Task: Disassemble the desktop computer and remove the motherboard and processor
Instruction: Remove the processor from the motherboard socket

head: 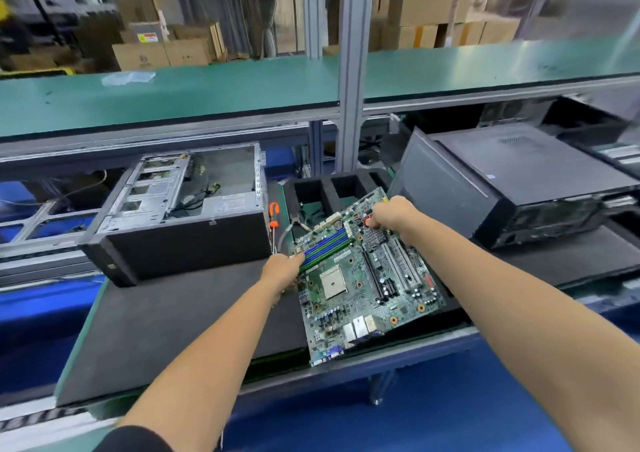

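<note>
**a:** ok so nearest thing to me is the near edge of the motherboard (363,289), the end with the metal port blocks, hanging a bit past the front of the dark foam mat (180,313). board's out of the gutted case (180,205), which sits open-side-up at the back left of the mat. left hand (282,271) is pinching the left edge right by the blue and green ram slots (325,247), right hand (391,214) is curled over the far right corner near the little finned heatsink (374,237). how do i handle this bit without wrecking it?

**b:** keep both hands on the edges like that, fingers off the solder side if you can. the socket (331,282) in the middle looks like a bare pale square to me (can't tell at this size if a chip's seated in it), so don't let a thumb drift over it.

**a:** put it down flat first?

**b:** i would. slide it back so the whole board sits on foam, not overhanging. watch the orange-handled screwdriver (274,214) and the pliers (299,221) just behind it, don't lay the board on them. the black foam tray (346,188) behind looks like the place for parts. then check the socket lever and lift straight up, no tilting.
</note>
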Demonstrator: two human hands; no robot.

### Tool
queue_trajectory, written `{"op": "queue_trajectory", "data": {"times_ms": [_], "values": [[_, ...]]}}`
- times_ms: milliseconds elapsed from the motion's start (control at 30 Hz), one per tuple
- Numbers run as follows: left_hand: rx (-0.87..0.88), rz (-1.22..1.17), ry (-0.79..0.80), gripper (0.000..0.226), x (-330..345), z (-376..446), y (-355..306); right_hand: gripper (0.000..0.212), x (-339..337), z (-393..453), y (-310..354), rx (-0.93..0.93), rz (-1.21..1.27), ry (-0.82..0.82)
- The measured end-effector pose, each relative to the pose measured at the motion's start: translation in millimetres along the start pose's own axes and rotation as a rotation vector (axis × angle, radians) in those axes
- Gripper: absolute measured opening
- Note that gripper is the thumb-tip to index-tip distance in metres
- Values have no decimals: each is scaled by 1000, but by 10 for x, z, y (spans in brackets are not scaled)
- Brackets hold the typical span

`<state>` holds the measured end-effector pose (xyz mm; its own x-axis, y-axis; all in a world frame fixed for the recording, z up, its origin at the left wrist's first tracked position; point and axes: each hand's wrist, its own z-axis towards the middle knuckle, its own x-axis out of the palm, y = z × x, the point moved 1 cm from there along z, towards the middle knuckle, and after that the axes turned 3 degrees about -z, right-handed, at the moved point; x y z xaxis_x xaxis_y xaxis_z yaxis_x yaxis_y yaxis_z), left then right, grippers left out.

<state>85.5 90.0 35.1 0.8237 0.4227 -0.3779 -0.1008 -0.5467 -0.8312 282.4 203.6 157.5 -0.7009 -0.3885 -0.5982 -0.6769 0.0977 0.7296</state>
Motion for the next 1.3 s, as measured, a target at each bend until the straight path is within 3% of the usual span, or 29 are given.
{"op": "queue_trajectory", "data": {"times_ms": [233, 333, 400, 533, 667, 900, 1033, 1100, 1300], "values": [[105, 64, 208, 26, 435, 337, -313, 31, -507, 385, -12, 32, -54, -49], [133, 74, 246, 31, 601, 469, -480, 14, -714, 532, -36, 13, -148, -95], [144, 80, 275, 34, 702, 521, -572, 24, -825, 632, -59, 16, -209, -119], [158, 141, 329, 32, 836, 580, -637, 11, -957, 813, -155, 30, -241, -190], [149, 166, 294, 24, 870, 652, -648, 31, -955, 1040, -179, -25, -327, -218], [116, 175, 257, 17, 964, 664, -588, 33, -941, 1397, -278, -83, -444, -206], [82, 147, 218, 27, 1019, 669, -501, 20, -850, 1561, -329, -92, -434, -161], [65, 134, 200, 22, 1064, 671, -456, 17, -764, 1618, -390, -92, -435, -137], [44, 103, 108, 15, 1171, 690, -406, 25, -472, 1773, -616, -60, -398, -90]]}}
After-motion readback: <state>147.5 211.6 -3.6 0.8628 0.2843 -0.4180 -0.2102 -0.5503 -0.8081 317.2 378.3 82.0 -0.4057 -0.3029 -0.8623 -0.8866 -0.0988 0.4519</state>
